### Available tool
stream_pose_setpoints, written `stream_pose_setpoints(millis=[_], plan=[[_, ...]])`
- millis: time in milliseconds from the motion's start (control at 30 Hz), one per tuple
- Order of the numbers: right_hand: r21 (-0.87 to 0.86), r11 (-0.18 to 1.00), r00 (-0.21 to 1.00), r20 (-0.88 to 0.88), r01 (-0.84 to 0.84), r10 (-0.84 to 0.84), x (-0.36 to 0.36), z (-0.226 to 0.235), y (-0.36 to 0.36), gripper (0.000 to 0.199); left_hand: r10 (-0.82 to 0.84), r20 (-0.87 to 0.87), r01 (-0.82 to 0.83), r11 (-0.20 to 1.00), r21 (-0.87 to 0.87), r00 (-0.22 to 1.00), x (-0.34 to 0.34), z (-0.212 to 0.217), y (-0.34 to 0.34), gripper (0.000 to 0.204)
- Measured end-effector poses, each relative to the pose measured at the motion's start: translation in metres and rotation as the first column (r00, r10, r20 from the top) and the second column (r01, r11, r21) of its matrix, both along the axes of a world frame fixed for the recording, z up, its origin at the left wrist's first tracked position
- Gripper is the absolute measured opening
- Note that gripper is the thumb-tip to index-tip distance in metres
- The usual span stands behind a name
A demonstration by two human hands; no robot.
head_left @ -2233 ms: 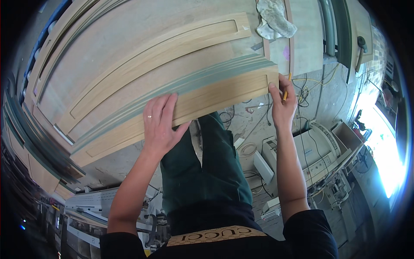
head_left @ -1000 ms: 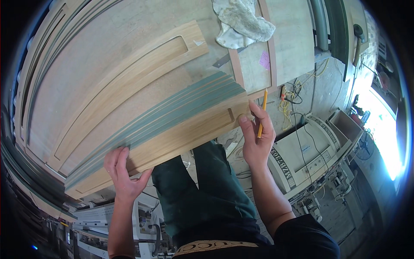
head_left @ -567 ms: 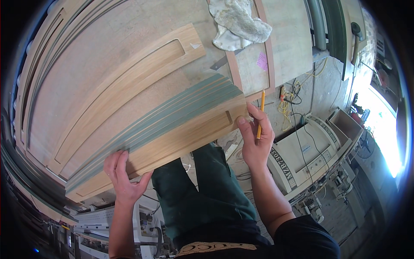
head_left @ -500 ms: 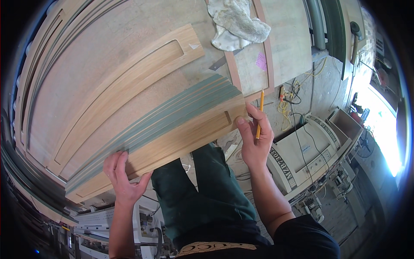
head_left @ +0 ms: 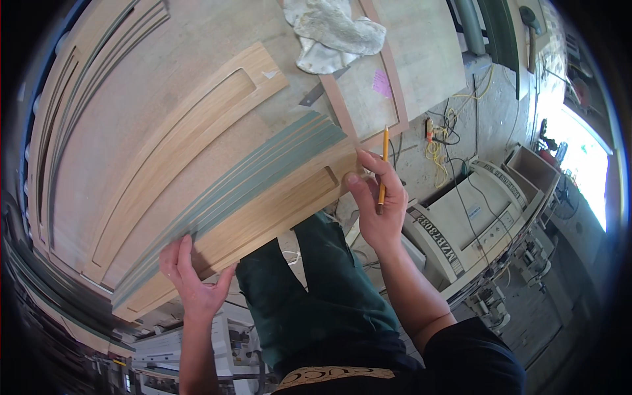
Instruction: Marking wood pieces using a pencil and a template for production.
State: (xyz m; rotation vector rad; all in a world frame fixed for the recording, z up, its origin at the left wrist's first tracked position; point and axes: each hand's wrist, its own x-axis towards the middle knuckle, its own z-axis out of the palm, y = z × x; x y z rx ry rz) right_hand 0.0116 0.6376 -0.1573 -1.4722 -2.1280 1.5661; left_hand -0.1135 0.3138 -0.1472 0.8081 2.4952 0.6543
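Tan, green-edged panel stack [head_left: 263,204]; yellow pencil [head_left: 383,164]

Pale wooden workbench [head_left: 131,112], slotted oak panel [head_left: 184,145] lying centre, stack of green-edged panels [head_left: 263,191] overhanging near edge, crumpled rag [head_left: 332,33] far right, brown frame [head_left: 368,85] right.

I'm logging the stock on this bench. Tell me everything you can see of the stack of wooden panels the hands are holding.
The stack of wooden panels is long, light oak-coloured wood with a recessed slot along its top face. The fanned edges on its far side look grey-green. It lies slantwise at the near edge of the workbench. The left hand grips its near-left end; the right hand, holding a yellow pencil, presses its right end.
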Motion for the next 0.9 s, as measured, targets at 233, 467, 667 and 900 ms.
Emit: stream_pose_setpoints(millis=[233,467,667,900], plan=[[0.023,0.999,0.997,-0.063,-0.049,0.050,-0.001,0.000,0.005,0.040,-0.098,-0.060,0.106,0.983,0.149,0.993,-0.001,0.007,0.132,0.099],[-0.047,0.999,0.988,-0.156,-0.011,0.003,0.004,-0.008,0.005,0.034,-0.152,-0.022,0.153,0.982,0.107,0.988,0.010,-0.002,0.188,0.099],[0.034,0.999,0.980,-0.199,-0.007,0.013,0.006,-0.013,0.009,0.036,-0.158,-0.027,0.160,0.984,0.078,0.987,0.014,-0.005,0.194,0.101],[-0.007,1.000,0.979,-0.202,-0.008,0.006,0.007,-0.014,0.013,0.033,-0.175,-0.071,0.180,0.982,0.065,0.982,0.015,-0.010,0.195,0.099]])
